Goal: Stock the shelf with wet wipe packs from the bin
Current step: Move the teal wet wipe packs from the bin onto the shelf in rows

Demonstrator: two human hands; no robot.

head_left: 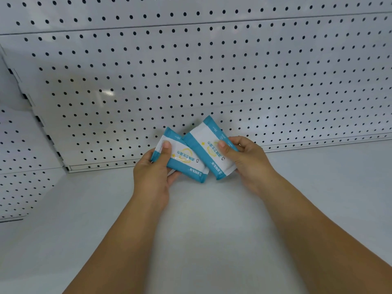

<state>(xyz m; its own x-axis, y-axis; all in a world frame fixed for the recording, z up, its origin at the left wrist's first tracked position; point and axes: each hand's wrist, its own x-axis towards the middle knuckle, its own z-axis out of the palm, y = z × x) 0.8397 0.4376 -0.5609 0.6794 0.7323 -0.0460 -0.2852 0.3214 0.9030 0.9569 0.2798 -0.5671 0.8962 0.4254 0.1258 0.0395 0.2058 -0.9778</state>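
Two wet wipe packs held over the shelf (212, 219), both close to the pegboard back wall (191, 81). Left hand (151, 172) has its grip closed on the left pack (184, 161): thumb on top near the left end, fingers underneath. Right hand (248, 160) has its grip closed on the right pack (209, 147): thumb pressed on the printed face, fingers curled behind the far edge. The packs overlap at their inner ends, with the right pack's lower-left edge lying over the left pack's right part. Both are tilted and appear to be off the shelf board, just in front of the back wall's bottom rail; contact with the board cannot be confirmed. Bin not in view. No other packs visible on the shelf.

Handling, judged: light, flat, soft film pouches, with squashy contents and a crimped teal seam at each short end. The film looks smooth and a bit slippery, so a pinch across the flat faces near one end should work, as both hands do here. Not fragile; squeezing only dents them. They flop and won't stand up reliably, so they are best laid flat or leaned against the back wall. Placing likely comes next, against the back wall.
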